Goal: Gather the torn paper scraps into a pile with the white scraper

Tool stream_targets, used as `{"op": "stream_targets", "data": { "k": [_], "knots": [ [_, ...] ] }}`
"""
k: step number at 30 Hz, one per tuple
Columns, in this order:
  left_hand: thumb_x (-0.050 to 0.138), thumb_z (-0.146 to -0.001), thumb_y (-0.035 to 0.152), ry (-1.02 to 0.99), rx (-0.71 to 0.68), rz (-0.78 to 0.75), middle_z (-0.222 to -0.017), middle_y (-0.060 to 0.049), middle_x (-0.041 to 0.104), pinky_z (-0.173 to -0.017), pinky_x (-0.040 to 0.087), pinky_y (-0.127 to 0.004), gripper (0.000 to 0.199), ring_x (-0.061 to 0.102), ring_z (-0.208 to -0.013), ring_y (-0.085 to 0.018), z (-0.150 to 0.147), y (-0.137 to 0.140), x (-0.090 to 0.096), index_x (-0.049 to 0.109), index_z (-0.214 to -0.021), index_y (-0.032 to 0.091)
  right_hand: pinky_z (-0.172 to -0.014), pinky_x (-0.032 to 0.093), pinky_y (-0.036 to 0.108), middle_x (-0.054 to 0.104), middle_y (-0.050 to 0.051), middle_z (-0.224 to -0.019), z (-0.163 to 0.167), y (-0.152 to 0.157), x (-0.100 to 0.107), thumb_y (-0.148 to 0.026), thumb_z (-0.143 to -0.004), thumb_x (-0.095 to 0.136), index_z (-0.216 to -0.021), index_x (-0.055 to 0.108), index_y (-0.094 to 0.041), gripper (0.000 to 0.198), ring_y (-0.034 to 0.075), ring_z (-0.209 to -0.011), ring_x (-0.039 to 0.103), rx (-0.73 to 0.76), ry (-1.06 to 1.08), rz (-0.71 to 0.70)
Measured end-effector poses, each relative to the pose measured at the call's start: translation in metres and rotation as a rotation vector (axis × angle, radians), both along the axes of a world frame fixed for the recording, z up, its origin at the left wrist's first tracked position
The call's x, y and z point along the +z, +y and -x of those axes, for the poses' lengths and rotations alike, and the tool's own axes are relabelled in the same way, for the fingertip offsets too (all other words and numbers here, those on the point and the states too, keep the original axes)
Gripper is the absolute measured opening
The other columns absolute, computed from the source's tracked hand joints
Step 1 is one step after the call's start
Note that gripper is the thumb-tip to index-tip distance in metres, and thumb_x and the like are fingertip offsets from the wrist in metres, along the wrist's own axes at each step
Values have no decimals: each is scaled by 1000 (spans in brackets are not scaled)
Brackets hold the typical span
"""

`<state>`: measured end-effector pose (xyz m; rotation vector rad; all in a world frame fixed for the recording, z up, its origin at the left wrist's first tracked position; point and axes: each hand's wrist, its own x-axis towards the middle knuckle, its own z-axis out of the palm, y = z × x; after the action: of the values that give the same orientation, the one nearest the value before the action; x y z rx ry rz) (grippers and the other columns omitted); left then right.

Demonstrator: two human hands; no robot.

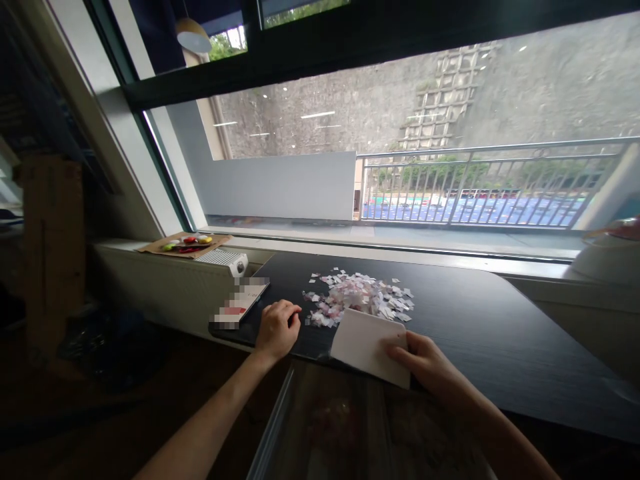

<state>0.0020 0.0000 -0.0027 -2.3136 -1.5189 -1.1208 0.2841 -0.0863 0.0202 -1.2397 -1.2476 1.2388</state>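
Observation:
A loose heap of small cut paper pieces, mostly white with some pinkish ones, lies on the black table. My right hand grips a flat white piece of paper or thin card at its right edge, thumb on top. This card tilts over the table's near edge, just in front of the heap. To the left of the heap, my left hand is at the table edge with its fingers curled in. What those fingers hold, if anything, is hidden.
A partly blurred booklet or box lies at the table's left corner. Beyond it is a radiator with cardboard and colourful items on top. A see-through container sits below the near edge. A large window spans the back.

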Motion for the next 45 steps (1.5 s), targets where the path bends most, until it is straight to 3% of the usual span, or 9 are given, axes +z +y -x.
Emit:
{"op": "stream_targets", "data": {
  "k": [6,9,13,16,19,24,29,35,45],
  "knots": [
    [50,-77,12,32,19,3,-84,-4,65,-81,43,-39,17,60,-83,-20,-1,-2,0,64,-83,20,-59,51,29,75,7,-76,6,-8,5,-45,-61,75,-82,72,-14,37,22,-67,67,67,74,27],
    [50,-77,12,44,29,5,-84,-4,65,-82,43,-39,17,60,-82,-20,-1,-3,0,64,-84,20,-64,53,33,75,9,-79,2,-6,6,-49,-62,74,-83,73,-14,41,25,-71,68,3,20,-64],
    [50,-77,13,59,33,3,-83,-4,65,-81,43,-38,17,59,-82,-20,-2,-4,1,64,-83,20,-70,53,35,75,9,-83,-1,7,14,-47,-72,65,-88,73,-14,37,26,-78,68,-174,-240,-290],
    [49,-77,12,63,36,-2,-82,-4,65,-81,42,-38,18,60,-81,-19,-2,-4,1,64,-83,21,-67,51,32,75,6,-81,5,16,24,-40,-81,57,-89,74,-18,29,24,-75,67,-104,-531,-452],
    [48,-77,12,65,33,-5,-82,-4,65,-81,42,-39,18,59,-80,-20,-2,-4,1,64,-83,20,-71,50,33,75,6,-91,11,17,31,-35,-85,52,-95,73,-21,27,25,-81,66,-22,-655,-521],
    [49,-77,12,65,37,-7,-81,-3,65,-81,41,-39,18,59,-80,-20,-3,-4,1,63,-82,21,-79,50,33,74,5,-96,1,2,32,-35,-86,51,-94,73,-24,25,25,-86,66,96,-662,-479],
    [49,-77,12,76,44,-3,-82,-4,65,-81,41,-39,17,59,-80,-20,-4,-5,2,64,-81,21,-79,50,32,73,5,-98,-8,-2,32,-34,-86,52,-98,72,-24,25,25,-89,65,35,-678,-485],
    [49,-77,12,78,42,2,-82,-4,65,-81,41,-40,18,59,-81,-21,-3,-6,3,64,-82,20,-73,51,31,74,5,-92,-7,-8,30,-38,-86,52,-97,72,-20,28,24,-83,66,91,-652,-408],
    [49,-77,13,82,47,2,-82,-4,65,-80,42,-39,17,59,-80,-21,-4,-6,4,64,-81,21,-71,55,41,75,7,-83,-26,-12,10,-43,-76,62,-87,74,-18,30,27,-75,67,-135,-496,-296]
  ]
}}
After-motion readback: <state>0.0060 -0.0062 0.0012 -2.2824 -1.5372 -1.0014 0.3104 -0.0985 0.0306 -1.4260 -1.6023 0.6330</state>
